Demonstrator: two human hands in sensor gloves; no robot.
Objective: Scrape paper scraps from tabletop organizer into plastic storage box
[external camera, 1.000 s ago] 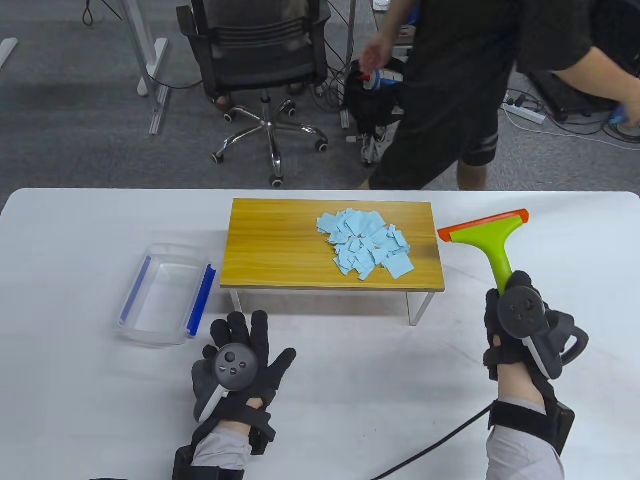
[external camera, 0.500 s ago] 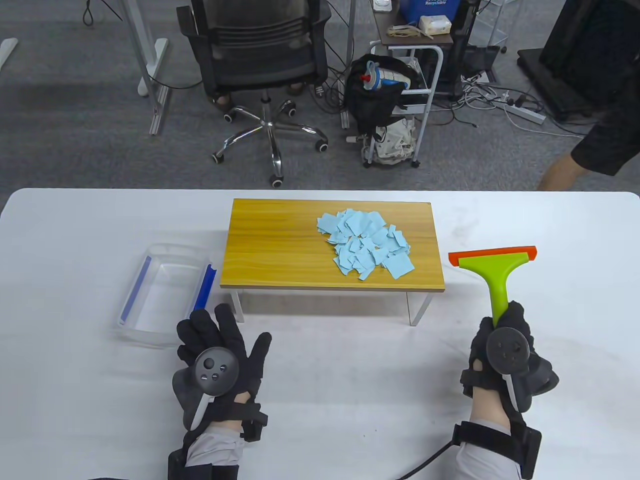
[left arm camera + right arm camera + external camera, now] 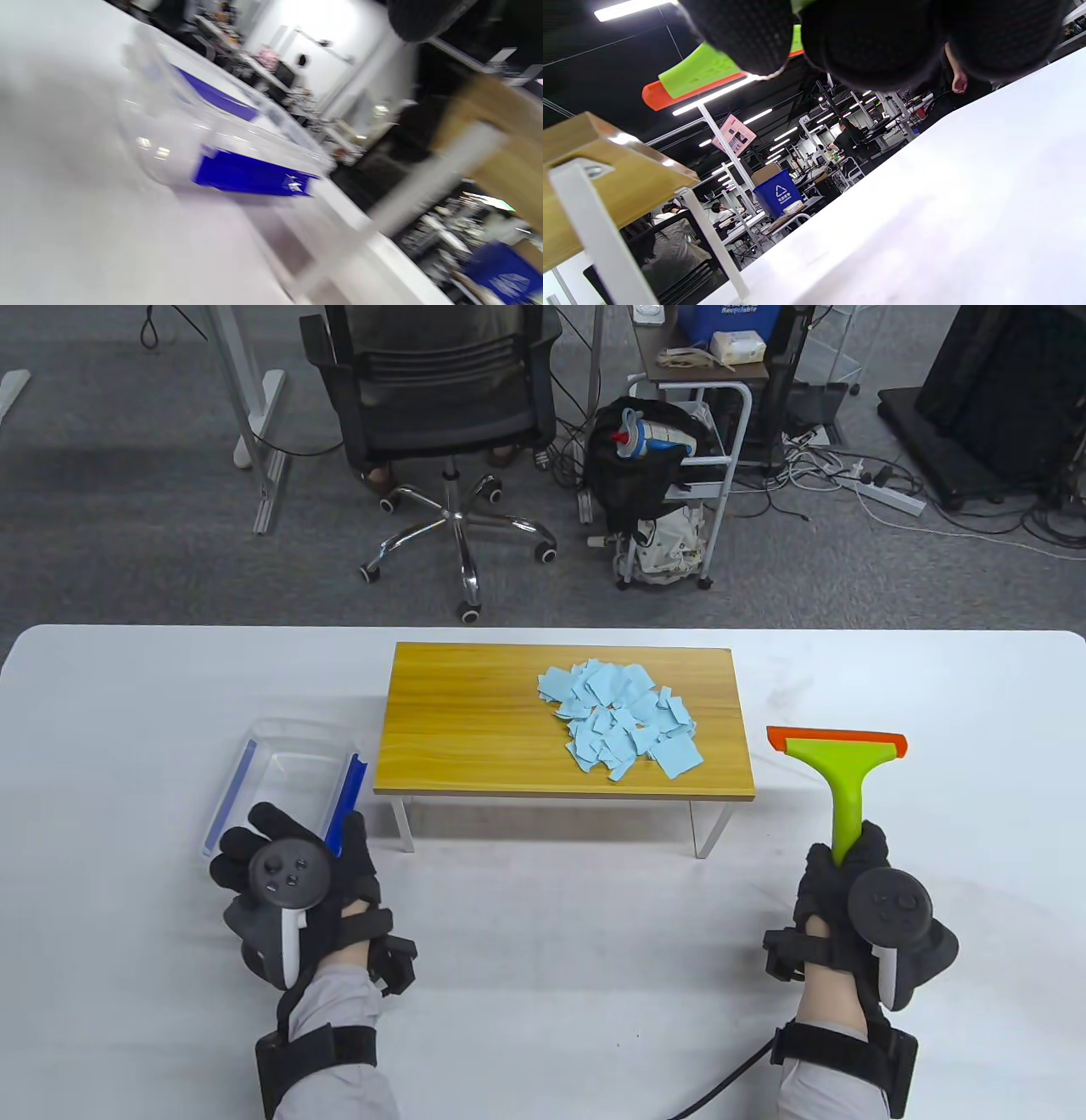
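your right hand (image 3: 848, 891) grips the scraper (image 3: 842, 768) just right of the organizer (image 3: 475, 729), the scraps (image 3: 624, 717) lie leftward, and your left hand (image 3: 288, 874), curled, touches the box (image 3: 280, 780).

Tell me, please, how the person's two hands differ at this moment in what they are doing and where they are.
The right hand grips the green scraper by its handle, right of the wooden organizer; the left hand holds no tool. The left hand sits over the near end of the clear storage box, while the right hand is above bare table. Both wear black gloves with trackers.
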